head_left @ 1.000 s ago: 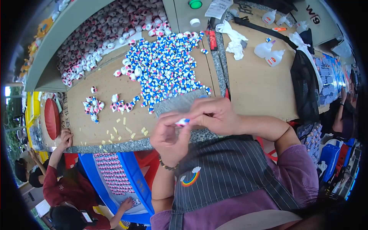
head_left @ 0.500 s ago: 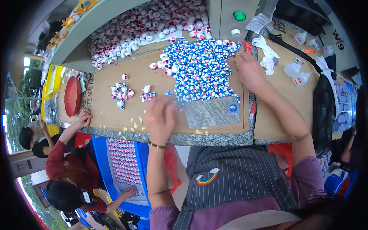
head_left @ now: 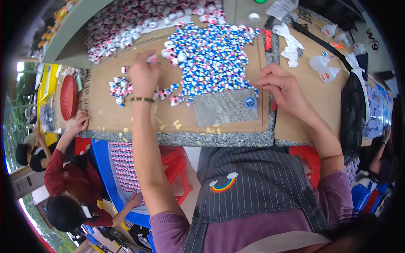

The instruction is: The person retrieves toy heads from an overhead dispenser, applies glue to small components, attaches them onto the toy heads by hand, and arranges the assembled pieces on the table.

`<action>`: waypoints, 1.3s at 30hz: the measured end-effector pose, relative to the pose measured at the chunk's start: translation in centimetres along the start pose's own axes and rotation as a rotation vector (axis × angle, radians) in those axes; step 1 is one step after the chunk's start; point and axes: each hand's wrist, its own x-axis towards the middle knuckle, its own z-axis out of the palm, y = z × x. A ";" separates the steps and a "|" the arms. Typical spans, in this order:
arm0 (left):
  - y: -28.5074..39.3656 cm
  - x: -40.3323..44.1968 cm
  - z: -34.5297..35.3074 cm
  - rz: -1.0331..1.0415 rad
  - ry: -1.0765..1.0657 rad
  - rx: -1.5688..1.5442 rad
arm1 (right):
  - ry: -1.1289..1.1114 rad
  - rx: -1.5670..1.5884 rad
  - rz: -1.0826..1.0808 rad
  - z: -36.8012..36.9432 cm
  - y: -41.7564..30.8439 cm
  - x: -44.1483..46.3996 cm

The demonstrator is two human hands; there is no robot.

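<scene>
My left hand (head_left: 144,75) is over the left part of the cardboard-covered table, fingers closed on a small white-and-pink figure piece (head_left: 152,58), mostly hidden. Beneath and beside its wrist lie several blue, white and pink pieces (head_left: 174,100). A small cluster of white-and-pink figures (head_left: 121,89) sits to its left. My right hand (head_left: 284,88) is at the right edge of a large heap of small blue-and-white pieces (head_left: 215,59), thumb and fingers pinched together. Whether something tiny is between those fingertips I cannot make out.
A bin of white-and-pink heads (head_left: 143,21) stands behind. A grey patterned sheet (head_left: 223,110) lies in front of the heap. Yellow scraps (head_left: 177,124) lie near the stone edge. Squeeze bottles (head_left: 319,63) and a white cloth (head_left: 290,46) are rightward. A co-worker (head_left: 71,181) sits left, near a red bowl (head_left: 69,98).
My left hand has moved away from the front of the heap, up and left, and now holds a white-and-pink piece. My right hand has come down along the heap's right side. The view has shifted.
</scene>
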 end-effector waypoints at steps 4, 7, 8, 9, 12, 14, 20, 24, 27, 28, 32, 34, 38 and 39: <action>5.0 -4.0 -2.3 -0.318 -0.035 -0.661 | -0.060 0.059 0.023 0.4 -1.5 -1.5; 10.0 -7.8 -2.8 -0.392 -0.084 -1.231 | -0.117 -0.060 -0.084 1.3 -1.6 -1.9; 11.4 -9.1 -2.7 -0.458 -0.097 -1.366 | -0.140 -0.145 -0.157 1.6 -1.6 -1.8; 12.7 -10.2 -2.6 -0.525 -0.110 -1.498 | -0.163 -0.227 -0.232 2.0 -1.6 -1.7; 14.9 -12.8 -1.7 -0.628 -0.217 -1.698 | -0.182 -0.358 -0.305 2.6 -2.3 -1.3; 15.8 -13.6 -1.0 -0.678 -0.234 -1.730 | -0.135 -0.345 -0.275 2.9 -2.3 -1.3; 16.8 -14.3 0.0 -0.632 -0.207 -1.725 | 0.127 0.134 -0.075 2.4 -3.5 -1.5; 17.4 -14.2 0.5 -0.579 -0.238 -1.731 | 0.152 0.354 -0.023 2.6 -4.7 -1.4; 17.8 -14.3 0.6 -0.587 -0.233 -1.778 | 0.161 0.353 -0.046 3.3 -4.4 -1.5; 17.9 -14.3 0.6 -0.592 -0.219 -1.779 | 0.160 0.336 -0.060 3.5 -4.3 -1.4; 18.2 -14.6 0.7 -0.558 -0.213 -1.749 | 0.186 0.377 -0.007 4.0 -4.9 -2.0; 18.7 -14.8 0.7 -0.541 -0.185 -1.714 | 0.235 0.388 -0.030 4.7 -4.6 -2.5; 18.3 -14.7 -0.5 -0.396 -0.170 -1.401 | 0.215 0.368 -0.069 5.2 -4.6 -2.2; 18.2 -14.6 -0.7 -0.377 -0.160 -1.413 | 0.197 0.380 -0.019 4.8 -5.5 -1.9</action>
